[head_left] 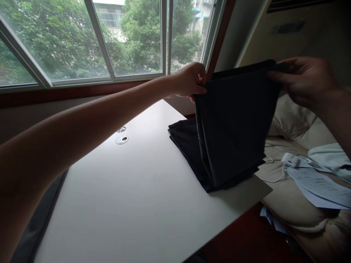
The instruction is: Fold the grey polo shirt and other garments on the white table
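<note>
A dark navy cloth garment (236, 124) is held up at 3 o'clock of view, its lower folds resting on a white desk (123, 204). Its top edge is pinched by the left hand (189, 79) and right hand (301, 82). Cloth judged light, soft, limp; best taken by that edge.

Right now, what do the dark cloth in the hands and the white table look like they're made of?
The dark cloth looks like a soft, matte fabric, since it hangs in limp folds; the exact fibre can't be told from here. The white table looks like smooth laminate or painted board, flat with a faint sheen.
</note>
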